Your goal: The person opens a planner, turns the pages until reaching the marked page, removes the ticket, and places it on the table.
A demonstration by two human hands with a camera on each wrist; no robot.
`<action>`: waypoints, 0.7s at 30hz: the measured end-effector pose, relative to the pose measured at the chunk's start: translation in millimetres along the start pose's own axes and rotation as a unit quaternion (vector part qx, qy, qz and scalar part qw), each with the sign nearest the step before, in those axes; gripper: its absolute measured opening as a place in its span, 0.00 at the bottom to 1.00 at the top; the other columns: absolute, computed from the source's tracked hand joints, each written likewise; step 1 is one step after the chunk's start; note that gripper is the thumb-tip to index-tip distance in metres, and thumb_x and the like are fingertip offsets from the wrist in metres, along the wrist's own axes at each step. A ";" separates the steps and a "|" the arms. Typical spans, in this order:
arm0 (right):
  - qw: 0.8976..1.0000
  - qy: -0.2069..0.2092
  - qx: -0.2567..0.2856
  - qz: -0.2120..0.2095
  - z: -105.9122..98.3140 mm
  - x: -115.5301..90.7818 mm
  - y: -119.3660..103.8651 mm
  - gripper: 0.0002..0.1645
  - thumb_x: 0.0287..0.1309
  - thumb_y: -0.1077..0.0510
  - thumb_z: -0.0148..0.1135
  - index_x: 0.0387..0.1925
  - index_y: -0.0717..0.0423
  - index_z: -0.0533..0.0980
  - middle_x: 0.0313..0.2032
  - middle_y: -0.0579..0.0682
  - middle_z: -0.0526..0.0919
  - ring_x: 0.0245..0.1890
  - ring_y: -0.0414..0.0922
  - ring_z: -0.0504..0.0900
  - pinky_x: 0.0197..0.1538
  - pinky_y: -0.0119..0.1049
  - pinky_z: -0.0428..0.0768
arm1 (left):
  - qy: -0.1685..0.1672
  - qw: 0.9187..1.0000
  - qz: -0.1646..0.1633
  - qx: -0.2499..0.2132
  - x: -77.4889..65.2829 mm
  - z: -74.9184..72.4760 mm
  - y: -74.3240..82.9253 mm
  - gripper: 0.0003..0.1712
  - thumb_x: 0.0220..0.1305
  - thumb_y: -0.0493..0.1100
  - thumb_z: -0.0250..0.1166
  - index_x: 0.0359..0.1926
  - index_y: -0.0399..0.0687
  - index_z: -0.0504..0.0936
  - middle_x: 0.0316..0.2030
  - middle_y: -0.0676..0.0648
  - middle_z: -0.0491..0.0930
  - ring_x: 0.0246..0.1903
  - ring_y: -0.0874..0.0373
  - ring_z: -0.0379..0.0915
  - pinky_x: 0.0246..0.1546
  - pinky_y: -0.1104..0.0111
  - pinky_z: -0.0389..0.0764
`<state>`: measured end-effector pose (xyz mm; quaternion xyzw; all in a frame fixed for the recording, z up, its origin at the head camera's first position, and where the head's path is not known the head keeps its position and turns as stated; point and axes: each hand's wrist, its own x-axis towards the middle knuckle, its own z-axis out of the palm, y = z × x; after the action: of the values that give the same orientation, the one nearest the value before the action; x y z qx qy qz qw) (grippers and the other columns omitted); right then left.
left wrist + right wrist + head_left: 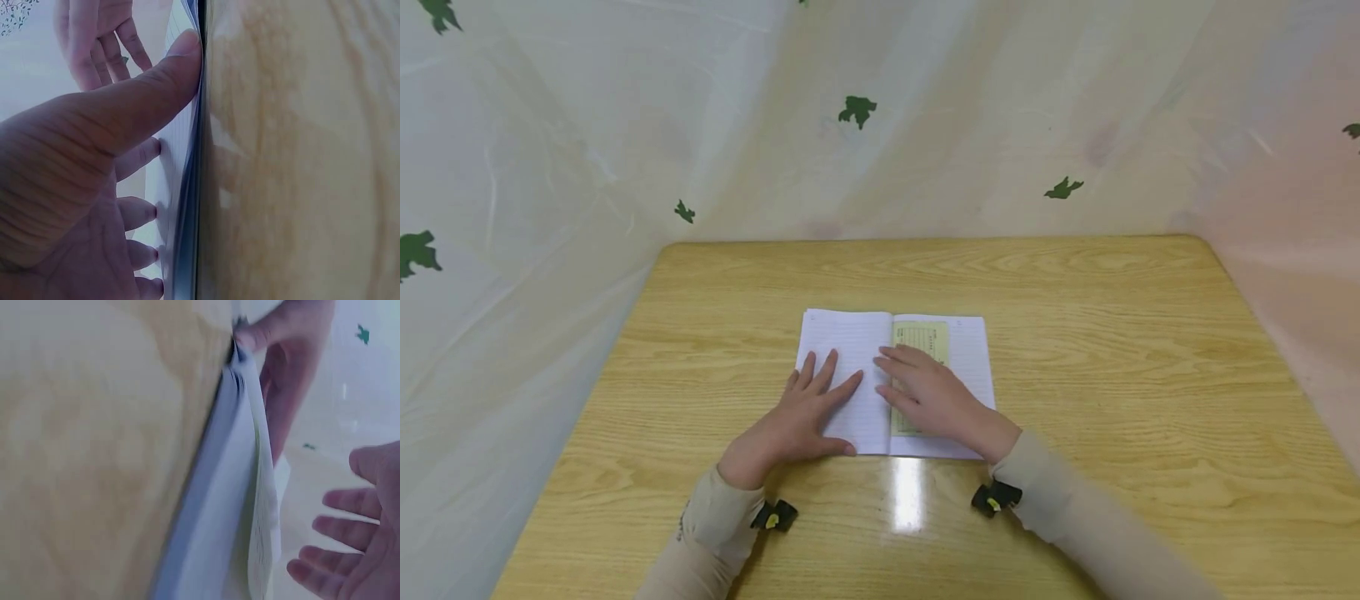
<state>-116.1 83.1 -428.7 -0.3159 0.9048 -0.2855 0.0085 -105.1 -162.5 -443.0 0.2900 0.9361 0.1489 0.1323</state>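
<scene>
An open notebook (972,358) with lined white pages lies on the table. On its right page, along the fold, is a pale yellow printed slip (934,337), partly hidden by my right hand. My left hand (797,417) rests on the left page with its fingers spread, the thumb at the page's lower edge. Over the slip and the fold hovers my right hand (936,393), fingers extended and holding nothing. In the right wrist view, these fingers (347,531) stand apart from the page, and the slip (255,550) curves up a little from the paper.
The wooden table (1112,358) extends around the notebook on all sides. Behind it hangs a pale curtain (955,150) with green leaf-like or bird-like shapes. Small black devices (997,497) are strapped at both wrists, over beige sleeves.
</scene>
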 end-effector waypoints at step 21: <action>0.947 0.018 0.073 0.313 -28.6 25.9 65.1 0.51 0.56 0.45 0.68 0.70 0.68 0.57 0.51 0.63 0.76 0.48 0.58 0.76 0.52 0.51 0.74 | -0.005 1.000 0.001 -0.011 1.8 2.0 -0.2 0.58 0.49 0.65 0.72 0.76 0.54 0.55 0.74 0.32 0.35 0.71 0.29 0.23 0.65 0.34 0.40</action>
<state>-179.3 124.3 -434.4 -0.0098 0.9349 -0.3390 0.1042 -105.9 -161.2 -445.2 0.2904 0.9334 0.1579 0.1397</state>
